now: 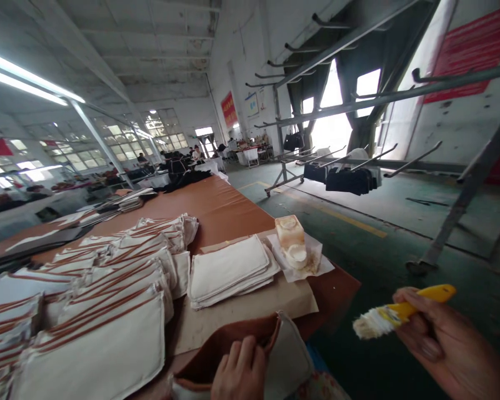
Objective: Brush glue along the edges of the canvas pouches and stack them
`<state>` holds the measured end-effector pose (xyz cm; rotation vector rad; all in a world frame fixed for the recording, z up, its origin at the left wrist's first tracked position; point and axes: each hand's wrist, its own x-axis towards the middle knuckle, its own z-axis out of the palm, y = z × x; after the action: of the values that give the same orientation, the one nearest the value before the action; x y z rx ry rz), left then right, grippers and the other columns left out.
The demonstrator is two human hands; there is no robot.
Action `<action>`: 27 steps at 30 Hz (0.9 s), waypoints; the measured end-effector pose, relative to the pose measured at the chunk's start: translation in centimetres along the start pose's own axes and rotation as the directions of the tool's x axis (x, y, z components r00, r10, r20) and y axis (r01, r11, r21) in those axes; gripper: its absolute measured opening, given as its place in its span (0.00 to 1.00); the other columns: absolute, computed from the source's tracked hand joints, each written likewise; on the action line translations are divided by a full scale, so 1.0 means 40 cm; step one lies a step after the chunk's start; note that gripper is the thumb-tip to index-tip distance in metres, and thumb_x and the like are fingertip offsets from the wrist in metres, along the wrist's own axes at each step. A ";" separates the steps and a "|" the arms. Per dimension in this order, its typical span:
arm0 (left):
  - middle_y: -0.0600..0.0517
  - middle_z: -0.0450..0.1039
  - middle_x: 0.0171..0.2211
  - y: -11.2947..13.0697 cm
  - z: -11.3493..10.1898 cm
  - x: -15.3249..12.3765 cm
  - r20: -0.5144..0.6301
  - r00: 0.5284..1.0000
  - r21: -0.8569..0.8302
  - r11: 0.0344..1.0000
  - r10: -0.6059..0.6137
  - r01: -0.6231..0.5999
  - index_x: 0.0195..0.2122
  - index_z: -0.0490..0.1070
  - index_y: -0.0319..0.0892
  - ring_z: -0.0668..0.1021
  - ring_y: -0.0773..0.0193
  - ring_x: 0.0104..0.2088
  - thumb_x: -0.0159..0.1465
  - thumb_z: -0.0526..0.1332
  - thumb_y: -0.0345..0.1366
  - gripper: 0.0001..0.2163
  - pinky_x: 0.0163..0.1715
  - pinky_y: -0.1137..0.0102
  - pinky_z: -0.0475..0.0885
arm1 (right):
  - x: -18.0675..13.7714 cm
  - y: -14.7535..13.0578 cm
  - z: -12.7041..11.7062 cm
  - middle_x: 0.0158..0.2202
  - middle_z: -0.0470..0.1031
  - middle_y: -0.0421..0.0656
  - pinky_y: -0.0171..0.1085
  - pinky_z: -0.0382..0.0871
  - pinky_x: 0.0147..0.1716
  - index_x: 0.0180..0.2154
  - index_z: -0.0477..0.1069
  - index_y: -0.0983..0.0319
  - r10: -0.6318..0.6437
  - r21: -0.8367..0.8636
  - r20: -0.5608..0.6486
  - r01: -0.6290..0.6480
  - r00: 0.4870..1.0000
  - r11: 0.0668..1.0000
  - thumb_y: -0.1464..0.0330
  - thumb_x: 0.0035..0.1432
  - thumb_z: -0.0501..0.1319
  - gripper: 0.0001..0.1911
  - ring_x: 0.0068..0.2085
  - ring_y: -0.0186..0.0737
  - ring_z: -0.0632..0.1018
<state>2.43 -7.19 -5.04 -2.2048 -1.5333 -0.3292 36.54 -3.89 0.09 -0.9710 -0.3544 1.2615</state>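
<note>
My right hand [435, 328] grips the yellow handle of a paintbrush [400, 314], its bristles coated with a white paste and pointing left. Close to my body, my left hand [240, 369] is closed over the edge of a pouch [289, 355] with pale cloth outside and a brown lining, its mouth spread apart. Just beyond lies a stack of flat cream pouches [229, 269] on brown paper [250, 315]. To the right of that stack, a cut-open plastic container [290, 230] with white paste on it rests on a stained white sheet [316, 258].
Rows of cream pouches with brown edging [104, 339] cover the left of the brown table [233, 203]. Dark pieces [45, 241] lie farther left. At the right, a metal rack with hooks [383, 103] carries black bags [345, 179]. People sit at work far back.
</note>
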 end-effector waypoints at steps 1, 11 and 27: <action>0.52 0.77 0.43 -0.008 0.014 0.029 0.110 0.991 -0.065 0.994 -0.078 0.085 0.38 0.75 0.47 0.77 0.56 0.41 0.63 0.60 0.28 0.08 0.37 0.63 0.67 | 0.013 0.002 0.012 0.17 0.58 0.32 0.24 0.54 0.12 0.30 0.71 0.63 -0.034 -0.010 0.015 0.034 0.999 0.999 0.61 0.50 0.71 0.14 0.14 0.22 0.57; 0.47 0.75 0.43 -0.048 0.120 0.241 0.476 0.862 -0.246 0.914 -0.175 0.322 0.44 0.73 0.46 0.74 0.50 0.49 0.70 0.50 0.37 0.12 0.47 0.57 0.64 | 0.335 0.100 0.211 0.21 0.69 0.37 0.34 0.63 0.21 0.39 0.74 0.63 -0.325 -0.547 0.466 0.557 0.823 0.625 0.53 0.60 0.62 0.19 0.20 0.35 0.69; 0.52 0.77 0.29 -0.119 0.143 0.272 0.586 0.786 -0.548 0.619 -0.196 0.563 0.30 0.75 0.42 0.76 0.57 0.34 0.57 0.58 0.34 0.07 0.32 0.69 0.60 | 0.387 0.145 0.204 0.38 0.80 0.44 0.41 0.71 0.46 0.37 0.79 0.57 -0.206 -0.444 0.841 0.856 0.500 0.264 0.65 0.59 0.61 0.08 0.41 0.45 0.79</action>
<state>1.64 5.96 -4.38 -2.6071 -2.5406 -0.6381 31.99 13.53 -3.92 -0.9779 -1.9289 0.5529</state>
